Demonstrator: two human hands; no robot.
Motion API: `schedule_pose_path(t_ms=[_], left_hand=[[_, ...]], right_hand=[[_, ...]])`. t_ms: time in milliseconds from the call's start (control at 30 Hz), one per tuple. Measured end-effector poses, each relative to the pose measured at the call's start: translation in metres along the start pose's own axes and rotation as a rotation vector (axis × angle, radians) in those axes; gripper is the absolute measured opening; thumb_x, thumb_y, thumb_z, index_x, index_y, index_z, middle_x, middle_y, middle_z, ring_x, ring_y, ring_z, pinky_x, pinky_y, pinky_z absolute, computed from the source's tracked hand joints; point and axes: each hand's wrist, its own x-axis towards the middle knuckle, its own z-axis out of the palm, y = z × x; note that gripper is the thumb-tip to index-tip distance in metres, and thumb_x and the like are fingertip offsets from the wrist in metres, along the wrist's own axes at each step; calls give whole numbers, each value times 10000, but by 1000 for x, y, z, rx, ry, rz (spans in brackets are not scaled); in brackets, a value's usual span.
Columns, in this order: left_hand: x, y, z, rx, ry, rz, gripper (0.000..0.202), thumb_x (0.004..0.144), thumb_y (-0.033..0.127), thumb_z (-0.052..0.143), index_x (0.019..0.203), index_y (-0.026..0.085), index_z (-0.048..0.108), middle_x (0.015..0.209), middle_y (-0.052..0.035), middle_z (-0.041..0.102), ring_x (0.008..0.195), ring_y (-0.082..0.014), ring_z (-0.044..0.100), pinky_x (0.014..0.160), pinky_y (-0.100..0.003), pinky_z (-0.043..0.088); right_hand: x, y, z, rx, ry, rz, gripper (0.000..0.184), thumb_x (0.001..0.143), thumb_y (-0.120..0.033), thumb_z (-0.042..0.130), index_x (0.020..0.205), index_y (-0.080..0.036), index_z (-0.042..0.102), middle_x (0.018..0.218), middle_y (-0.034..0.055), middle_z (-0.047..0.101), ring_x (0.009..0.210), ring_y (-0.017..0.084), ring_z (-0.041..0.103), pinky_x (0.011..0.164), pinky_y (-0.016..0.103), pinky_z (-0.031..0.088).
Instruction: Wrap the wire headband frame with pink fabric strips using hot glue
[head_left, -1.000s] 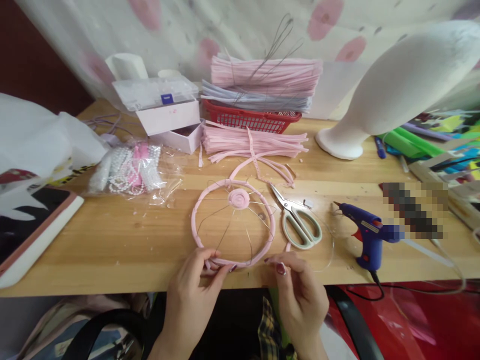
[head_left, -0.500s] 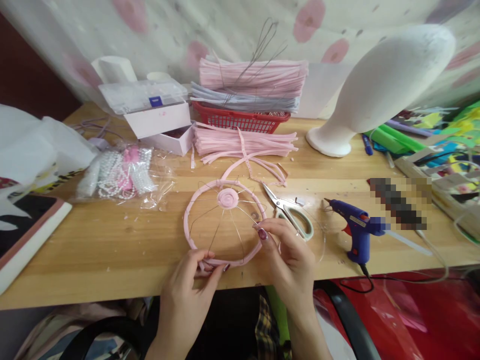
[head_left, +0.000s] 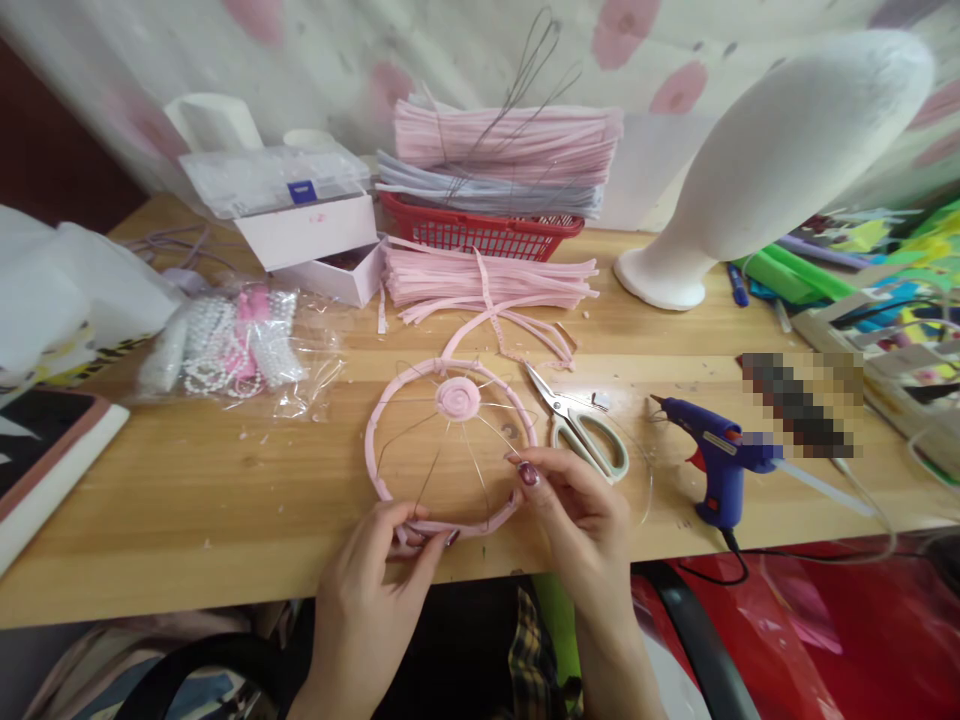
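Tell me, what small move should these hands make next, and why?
I'd probably have the right hand press the wire at its fingertips against the pink ring, since that wire runs from the pink disc toward the ring's edge, and the left hand pinches the ring's near side, which should steady it.

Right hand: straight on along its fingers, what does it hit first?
Likely the thin wire spoke inside the pink ring. Depth is unclear; the right hand may already touch it.
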Motion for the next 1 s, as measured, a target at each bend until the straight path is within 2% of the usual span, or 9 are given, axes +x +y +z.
schedule_pose_path(t_ms=[133, 200, 367, 500, 600, 667, 767, 867, 1000], left_hand=[[-2, -2, 0, -3, -14, 14, 89, 926, 301, 654, 972, 236, 613, 796, 6, 723, 610, -119, 704, 596, -192, 615], [-3, -3, -1, 3, -19, 9, 93, 923, 295, 659, 980, 238, 614, 806, 1, 727, 617, -127, 708, 600, -204, 617], [-4, -5, 0, 14, -22, -6, 103, 910, 295, 672, 984, 243, 622, 829, 0, 736, 630, -139, 714, 613, -224, 620], [-4, -5, 0, 17, -12, 5, 98, 906, 288, 677, 972, 243, 619, 809, 6, 732, 615, -140, 711, 600, -226, 613], [-4, -5, -1, 15, -15, 25, 95, 908, 279, 673, 971, 241, 615, 791, 8, 726, 611, -138, 711, 586, -213, 606], [-4, -5, -1, 24, -6, 34, 102, 912, 292, 670, 978, 242, 610, 795, 9, 726, 613, -135, 713, 593, -211, 609], [-4, -4, 0, 22, 12, 44, 105, 918, 304, 664, 977, 239, 606, 802, 6, 725, 612, -133, 712, 601, -212, 616], [-3, -4, 1, -23, 18, 41, 105, 918, 277, 663, 993, 226, 612, 833, -10, 730, 613, -131, 709, 604, -211, 627], [-7, -4, 1, -97, 17, -29, 298, 896, 220, 680, 1185, 224, 608, 1047, -61, 702, 680, -127, 715, 641, -234, 656]], right_hand=[[1, -2, 0, 19, -2, 0, 143, 935, -221, 661, 983, -297, 772, 782, -19, 739, 637, 100, 666, 629, 197, 559], [1, -3, -1, 18, 2, -1, 161, 949, -243, 647, 1042, -297, 766, 776, -11, 743, 719, 127, 707, 720, 240, 586], [0, 2, -6, 60, 141, -21, 233, 974, -312, 619, 1185, -310, 718, 1030, 34, 775, 993, 186, 725, 906, 351, 579], [0, 5, -7, 20, 290, -55, 148, 938, -345, 669, 921, -244, 776, 928, 42, 769, 917, 204, 725, 876, 368, 569], [4, 3, -8, 31, 456, -123, 302, 955, -367, 638, 712, -212, 727, 855, 43, 752, 901, 208, 717, 866, 376, 561], [5, 0, -10, -1, 526, -137, 110, 880, -328, 737, 871, -219, 753, 931, 48, 764, 909, 215, 722, 822, 369, 576], [4, -4, -14, -54, 561, -119, 283, 816, -270, 804, 1085, -217, 734, 768, 12, 754, 646, 155, 691, 615, 283, 559], [-2, -5, -16, -50, 534, -91, 122, 899, -311, 723, 880, -191, 734, 558, -42, 653, 353, 61, 458, 400, 216, 383], [-11, -3, -10, -40, 389, -225, 398, 972, -349, 618, 606, -210, 549, 426, -67, 508, 416, 99, 484, 628, 299, 496]])
